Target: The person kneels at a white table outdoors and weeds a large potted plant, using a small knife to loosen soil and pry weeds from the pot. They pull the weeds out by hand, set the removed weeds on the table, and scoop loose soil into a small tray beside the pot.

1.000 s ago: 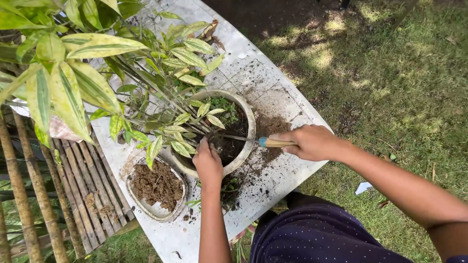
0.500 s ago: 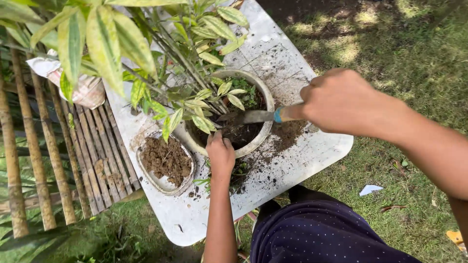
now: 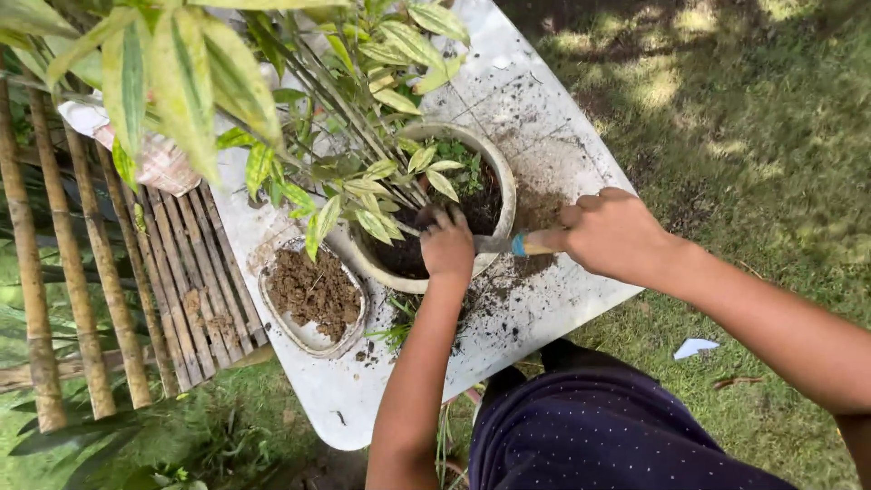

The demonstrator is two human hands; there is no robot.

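Right hand [image 3: 610,234] gripped trowel [image 3: 513,244] handle, blade into soil of round white pot [image 3: 501,181] at table [image 3: 544,100] centre. Left hand [image 3: 447,243] curled over pot rim at 6 o'clock. Soil-filled tray [image 3: 313,292] lay at pot's 8 o'clock.

This is a garden or backyard, outdoors in daylight. A soil-strewn white table [image 3: 544,118] stands on sunlit grass [image 3: 753,136], beside a bamboo fence [image 3: 73,272], with a potted plant [image 3: 435,209] and a tray of soil [image 3: 313,295] on it.
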